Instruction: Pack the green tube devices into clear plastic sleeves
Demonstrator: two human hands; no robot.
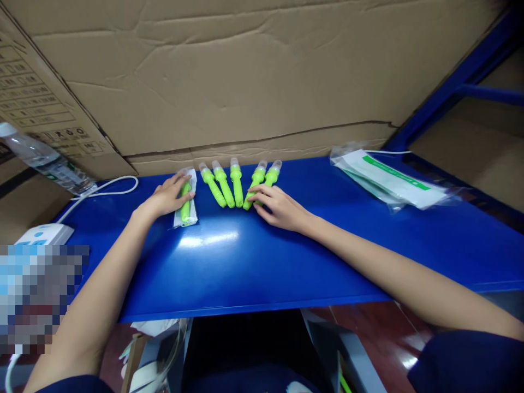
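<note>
My left hand lies over a clear plastic packet holding a lime-green stick-shaped item. Its fingers are spread, with thumb and fingertips touching the packet. To the right, several unwrapped lime-green sticks with clear domed caps, such as this upright one, lie fanned out on the blue tabletop. My right hand rests at the rightmost sticks, fingers apart, fingertips touching the lower part of one stick. The last stick is partly covered by that hand.
Flat plastic bags with a white and green print lie at the right. A water bottle leans at the left, near a white cable and a power strip. A cardboard wall stands behind; a blue frame rises at the right.
</note>
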